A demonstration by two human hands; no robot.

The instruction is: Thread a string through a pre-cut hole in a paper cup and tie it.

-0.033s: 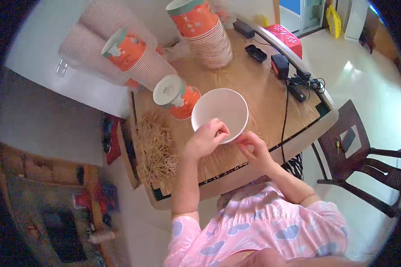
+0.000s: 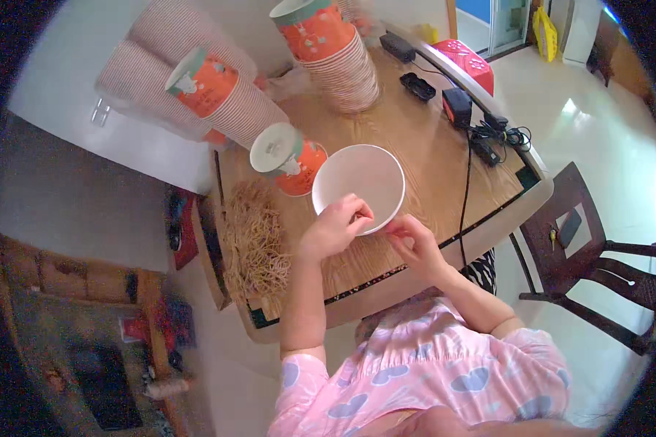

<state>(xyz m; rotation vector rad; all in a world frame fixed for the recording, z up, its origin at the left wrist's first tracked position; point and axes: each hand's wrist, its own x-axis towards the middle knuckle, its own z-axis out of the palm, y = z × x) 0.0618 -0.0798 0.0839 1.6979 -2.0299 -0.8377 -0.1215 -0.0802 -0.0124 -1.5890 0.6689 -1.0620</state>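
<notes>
A white-lined paper bucket stands on the wooden table with its mouth toward me. My left hand reaches over its near rim, fingers curled in a pinch just inside the wall. Outside the same rim, at the right, my right hand has its bent fingertips pressed together against the bucket; what either pinch holds is too small to make out. Left of my left forearm lies a loose heap of tan twine pieces. Just behind the bucket is an orange and green printed paper bucket, bottom up.
Tall stacks of nested paper buckets and more stacks rise at the back and left. Black adapters and a coiled cable lie on the table's right side. A dark wooden chair stands at the right; beyond the table is a red stool.
</notes>
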